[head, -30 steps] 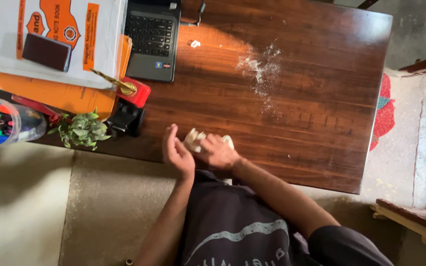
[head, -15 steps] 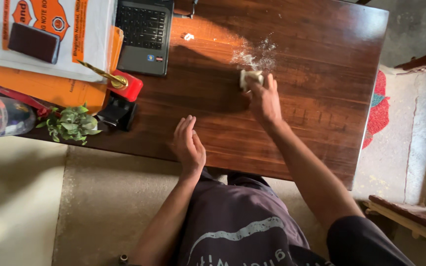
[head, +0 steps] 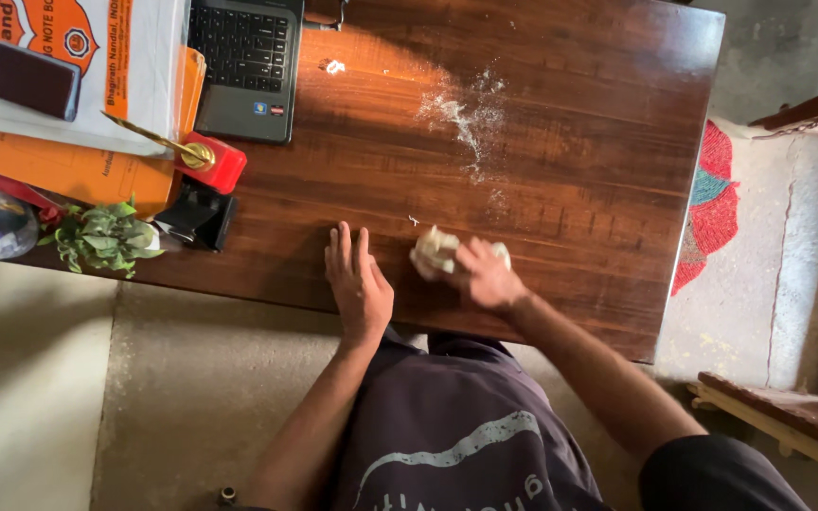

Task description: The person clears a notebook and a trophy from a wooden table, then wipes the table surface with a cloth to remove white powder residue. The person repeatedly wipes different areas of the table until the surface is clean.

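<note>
Dark wooden desk (head: 598,142) dusted white, right hand (head: 487,276) gripping crumpled cloth (head: 434,252), left hand (head: 358,284) flat, open

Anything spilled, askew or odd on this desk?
Yes. White powder is scattered in a streak across the dark wooden desk, right of the laptop. A small white scrap lies near it. The right hand presses a crumpled pale cloth on the desk; the left hand lies flat beside it.

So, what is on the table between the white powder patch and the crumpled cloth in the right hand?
In the head view only bare wood lies between the white powder patch and the crumpled cloth, apart from faint powder specks.
</note>
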